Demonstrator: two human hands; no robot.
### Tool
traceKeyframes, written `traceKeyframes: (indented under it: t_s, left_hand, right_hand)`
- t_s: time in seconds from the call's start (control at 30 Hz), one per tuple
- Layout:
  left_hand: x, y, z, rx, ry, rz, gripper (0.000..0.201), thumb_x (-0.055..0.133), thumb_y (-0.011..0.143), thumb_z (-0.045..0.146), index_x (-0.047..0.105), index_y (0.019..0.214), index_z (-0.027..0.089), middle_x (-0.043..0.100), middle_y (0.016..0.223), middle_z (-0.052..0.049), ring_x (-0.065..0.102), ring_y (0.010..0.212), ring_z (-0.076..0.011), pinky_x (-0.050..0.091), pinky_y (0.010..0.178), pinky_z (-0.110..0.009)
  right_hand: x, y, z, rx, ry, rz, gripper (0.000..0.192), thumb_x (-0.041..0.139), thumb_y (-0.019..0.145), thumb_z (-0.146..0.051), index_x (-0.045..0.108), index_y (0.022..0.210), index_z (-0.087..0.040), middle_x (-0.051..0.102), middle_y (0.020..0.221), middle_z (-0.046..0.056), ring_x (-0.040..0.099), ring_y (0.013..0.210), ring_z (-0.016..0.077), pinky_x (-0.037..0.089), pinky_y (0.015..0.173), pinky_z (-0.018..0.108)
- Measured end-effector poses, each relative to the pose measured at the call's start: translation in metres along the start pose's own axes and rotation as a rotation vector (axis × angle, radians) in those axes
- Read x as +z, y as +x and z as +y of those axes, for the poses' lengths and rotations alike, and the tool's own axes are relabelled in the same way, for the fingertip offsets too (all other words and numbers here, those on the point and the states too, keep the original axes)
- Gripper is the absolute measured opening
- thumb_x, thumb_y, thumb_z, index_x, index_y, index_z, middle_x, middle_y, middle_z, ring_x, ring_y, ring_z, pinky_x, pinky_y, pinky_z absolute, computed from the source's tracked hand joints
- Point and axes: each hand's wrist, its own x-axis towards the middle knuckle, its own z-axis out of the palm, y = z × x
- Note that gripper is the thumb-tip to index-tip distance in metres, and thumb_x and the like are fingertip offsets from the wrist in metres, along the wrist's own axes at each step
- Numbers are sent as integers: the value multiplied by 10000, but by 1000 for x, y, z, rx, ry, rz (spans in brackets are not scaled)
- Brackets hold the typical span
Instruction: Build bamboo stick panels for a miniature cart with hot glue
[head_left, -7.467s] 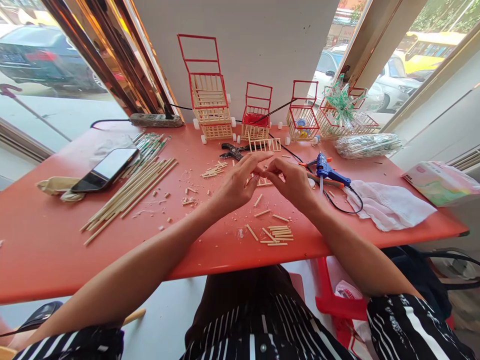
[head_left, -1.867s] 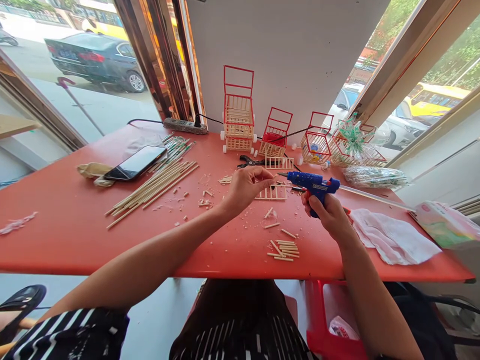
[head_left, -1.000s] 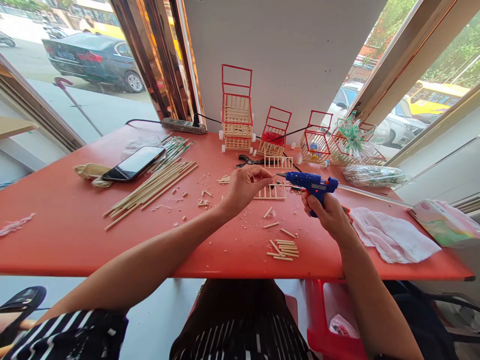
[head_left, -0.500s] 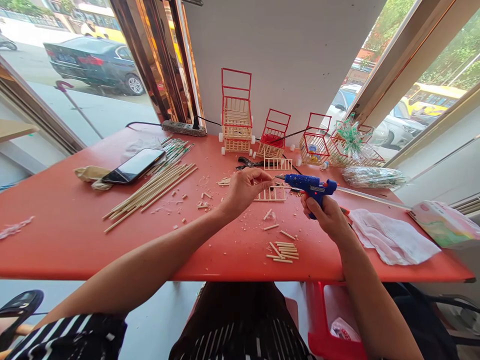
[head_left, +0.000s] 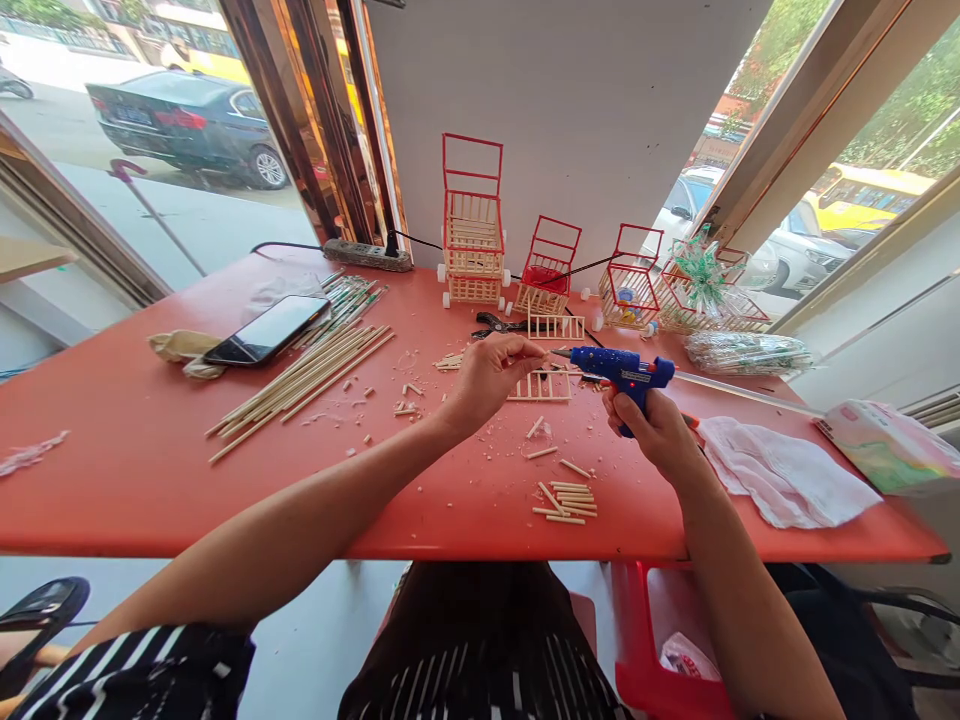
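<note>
My right hand [head_left: 651, 432] is wrapped round the handle of a blue hot glue gun [head_left: 621, 368], its nozzle pointing left. A clear glue stick [head_left: 750, 392] runs out of its back. My left hand [head_left: 496, 378] is closed in a pinch right at the nozzle tip; whatever lies between the fingertips is too small to make out. Below the pinch lies a ladder-like wooden stick frame [head_left: 546, 388], partly covered by the hand. Behind it is a second such frame [head_left: 556, 328]. Short cut sticks [head_left: 571, 500] lie in a small pile near the table's front edge.
Small stick-built carts [head_left: 474, 250] line the wall. On the red table [head_left: 135, 460] are long wooden sticks [head_left: 307, 385], a phone [head_left: 268, 330], a power strip [head_left: 367, 256] and black pliers [head_left: 499, 324]. A white cloth [head_left: 784, 475] and a tissue pack [head_left: 885, 445] lie right.
</note>
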Motion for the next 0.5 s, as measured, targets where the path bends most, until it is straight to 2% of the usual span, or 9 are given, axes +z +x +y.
traceKeyframes:
  t_s: [0.27, 0.5]
  left_hand:
    - [1, 0, -3, 37, -34, -3, 95, 761, 868, 264, 818, 806, 220, 784, 769, -3, 636, 709, -146, 434, 661, -276]
    - [0, 1, 2, -11, -2, -1, 111, 792, 835, 294, 804, 755, 219, 788, 776, -12, 622, 724, -154, 456, 691, -289]
  right_hand:
    - [2, -1, -5, -8, 38, -11, 640, 659, 860, -835, 595, 859, -198, 552, 773, 15, 486, 634, 130, 419, 578, 311]
    - [2, 0, -2, 9, 45, 16, 659, 673, 832, -855, 589, 899, -205, 568, 773, 14, 509, 645, 140, 438, 595, 315]
